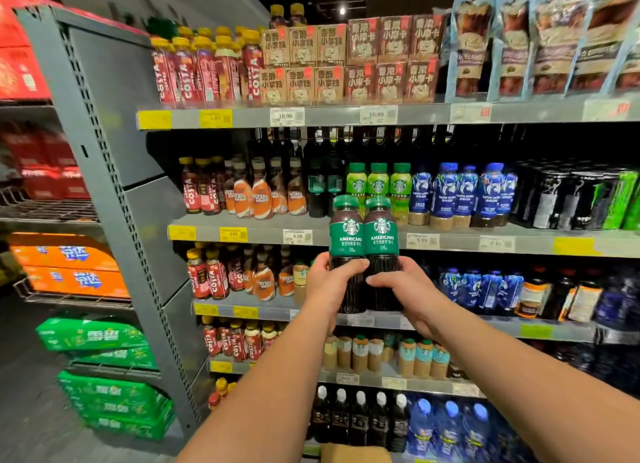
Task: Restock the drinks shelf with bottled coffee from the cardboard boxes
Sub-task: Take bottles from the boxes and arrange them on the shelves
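Two dark coffee bottles with green caps and green Americano labels stand side by side in the air before the second shelf (259, 232). My left hand (327, 284) grips the lower part of the left bottle (347, 241). My right hand (403, 284) grips the lower part of the right bottle (381, 241). The bottles touch each other and are upright. On the shelf behind them stand a dark bottle with a green label (317, 189) and light green bottles (378, 183). A corner of a cardboard box (353, 454) shows at the bottom edge.
The grey shelving holds rows of red Costa bottles (204, 69), orange-labelled bottles (261, 194), blue bottles (467, 194) and black cans (568, 199). The grey upright (104, 171) ends the unit at left, with orange and green drink cases (104, 338) stacked beyond it.
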Motion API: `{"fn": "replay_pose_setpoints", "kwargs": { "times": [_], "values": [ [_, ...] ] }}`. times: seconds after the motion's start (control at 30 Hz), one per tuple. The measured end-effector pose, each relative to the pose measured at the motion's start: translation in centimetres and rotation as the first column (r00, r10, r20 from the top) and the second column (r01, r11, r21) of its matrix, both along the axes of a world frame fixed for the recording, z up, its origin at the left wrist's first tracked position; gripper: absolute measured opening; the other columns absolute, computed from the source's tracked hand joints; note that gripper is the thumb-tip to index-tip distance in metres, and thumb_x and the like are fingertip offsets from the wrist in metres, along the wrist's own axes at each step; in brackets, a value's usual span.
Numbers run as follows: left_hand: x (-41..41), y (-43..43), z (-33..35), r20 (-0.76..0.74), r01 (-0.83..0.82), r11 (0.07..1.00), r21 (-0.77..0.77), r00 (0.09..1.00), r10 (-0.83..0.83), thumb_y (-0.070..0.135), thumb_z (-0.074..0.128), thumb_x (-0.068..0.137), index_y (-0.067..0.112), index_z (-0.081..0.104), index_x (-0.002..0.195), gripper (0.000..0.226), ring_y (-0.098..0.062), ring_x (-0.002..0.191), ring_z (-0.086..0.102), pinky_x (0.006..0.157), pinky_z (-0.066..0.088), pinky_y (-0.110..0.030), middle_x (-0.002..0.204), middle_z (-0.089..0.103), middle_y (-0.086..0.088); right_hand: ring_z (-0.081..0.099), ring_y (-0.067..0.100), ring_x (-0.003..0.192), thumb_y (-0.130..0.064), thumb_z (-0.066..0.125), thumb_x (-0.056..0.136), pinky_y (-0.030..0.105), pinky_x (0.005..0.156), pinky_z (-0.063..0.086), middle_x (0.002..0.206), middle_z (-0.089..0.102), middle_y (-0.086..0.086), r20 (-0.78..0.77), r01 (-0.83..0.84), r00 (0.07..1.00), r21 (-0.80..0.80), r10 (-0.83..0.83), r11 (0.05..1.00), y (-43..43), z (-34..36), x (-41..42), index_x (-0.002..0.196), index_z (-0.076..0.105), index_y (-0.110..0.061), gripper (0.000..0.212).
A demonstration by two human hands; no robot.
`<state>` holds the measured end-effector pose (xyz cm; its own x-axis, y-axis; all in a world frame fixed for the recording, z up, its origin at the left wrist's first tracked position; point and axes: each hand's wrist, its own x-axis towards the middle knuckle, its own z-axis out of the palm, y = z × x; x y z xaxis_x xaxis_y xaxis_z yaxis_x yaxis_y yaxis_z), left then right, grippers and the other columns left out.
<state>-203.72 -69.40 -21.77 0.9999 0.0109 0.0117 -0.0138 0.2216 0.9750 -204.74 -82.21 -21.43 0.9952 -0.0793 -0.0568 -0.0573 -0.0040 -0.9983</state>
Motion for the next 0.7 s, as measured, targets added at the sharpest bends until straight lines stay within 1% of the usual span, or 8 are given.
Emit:
{"fn": "replay_pose_setpoints", "kwargs": {
  "times": [0.1,0.23,0.37,0.43,0.53,0.57,0.63,0.7],
  "values": [
    [3.1,1.3,0.8,0.006,0.013,0.999,-0.029,1.0,-0.013,0.015,0.079,0.074,0.015,0.065,0.102,0.032,-0.023,0.083,0.069,0.053,0.054,-0.026,0.099,0.071,-0.009,0.069,0.027,0.093,-0.003,0.072,0.072,0.043,0.088,0.054,0.099,0.073,0.01,0.01,0.023,1.0,0.013,-0.023,1.0,1.1,0.6,3.0,0.108,0.065,-0.011,0.037],
    [8.7,4.1,2.0,0.026,0.035,0.999,0.0,0.999,-0.035,0.019,0.08,0.073,0.021,0.068,0.1,0.03,-0.018,0.083,0.069,0.065,0.055,-0.028,0.095,0.073,-0.002,0.07,0.029,0.091,0.0,0.071,0.075,0.044,0.084,0.056,0.098,0.073,0.013,0.006,0.075,0.997,0.004,-0.075,0.997,3.5,1.5,8.2,0.103,0.067,-0.009,0.03],
    [14.5,6.9,3.2,0.061,0.072,0.996,0.06,0.995,-0.076,0.02,0.08,0.073,0.023,0.069,0.103,0.032,-0.016,0.087,0.069,0.073,0.057,-0.03,0.094,0.073,0.001,0.068,0.03,0.094,0.003,0.073,0.074,0.04,0.079,0.056,0.105,0.069,0.016,0.008,0.151,0.988,-0.014,-0.151,0.988,6.4,2.8,13.5,0.113,0.058,-0.004,0.043],
    [17.2,8.1,3.5,0.105,0.086,0.991,0.101,0.99,-0.096,0.018,0.08,0.074,0.022,0.069,0.106,0.034,-0.016,0.091,0.068,0.079,0.055,-0.029,0.096,0.072,0.003,0.067,0.029,0.092,0.003,0.075,0.072,0.039,0.078,0.056,0.105,0.067,0.014,0.016,0.212,0.977,-0.036,-0.211,0.977,7.6,3.4,15.8,0.11,0.055,-0.006,0.044],
    [20.6,9.2,3.7,0.184,0.101,0.977,0.189,0.973,-0.137,0.017,0.078,0.076,0.021,0.066,0.113,0.039,-0.005,0.092,0.061,0.072,0.046,-0.013,0.1,0.068,0.008,0.059,0.014,0.075,0.002,0.077,0.073,0.017,0.055,0.047,0.092,0.062,0.003,0.057,0.268,0.963,-0.133,-0.263,0.954,8.6,4.0,18.6,0.107,0.054,-0.012,0.044],
    [21.6,9.4,3.7,0.204,0.11,0.975,0.196,0.967,-0.15,0.016,0.078,0.076,0.019,0.065,0.115,0.041,-0.002,0.091,0.059,0.067,0.043,-0.007,0.101,0.067,0.008,0.057,0.012,0.073,0.001,0.078,0.073,0.014,0.052,0.043,0.091,0.06,0.001,0.083,0.29,0.957,-0.173,-0.279,0.941,8.8,4.1,19.3,0.109,0.054,-0.013,0.045],
    [23.5,9.6,3.7,0.235,0.116,0.974,0.195,0.959,-0.161,0.013,0.077,0.077,0.017,0.064,0.117,0.043,-0.002,0.093,0.057,0.061,0.039,0.001,0.105,0.065,0.007,0.057,0.015,0.083,-0.001,0.08,0.071,0.019,0.064,0.044,0.099,0.063,0.003,0.111,0.331,0.943,-0.242,-0.313,0.912,9.1,4.2,20.9,0.114,0.057,-0.011,0.05],
    [25.0,9.4,3.6,0.251,0.124,0.974,0.19,0.953,-0.17,0.011,0.077,0.077,0.018,0.064,0.115,0.041,-0.004,0.094,0.057,0.06,0.039,0.002,0.103,0.065,0.008,0.06,0.02,0.092,-0.004,0.082,0.069,0.027,0.078,0.047,0.11,0.066,0.006,0.121,0.37,0.929,-0.296,-0.35,0.881,9.2,4.4,22.4,0.117,0.059,-0.01,0.054]
  ]
}}
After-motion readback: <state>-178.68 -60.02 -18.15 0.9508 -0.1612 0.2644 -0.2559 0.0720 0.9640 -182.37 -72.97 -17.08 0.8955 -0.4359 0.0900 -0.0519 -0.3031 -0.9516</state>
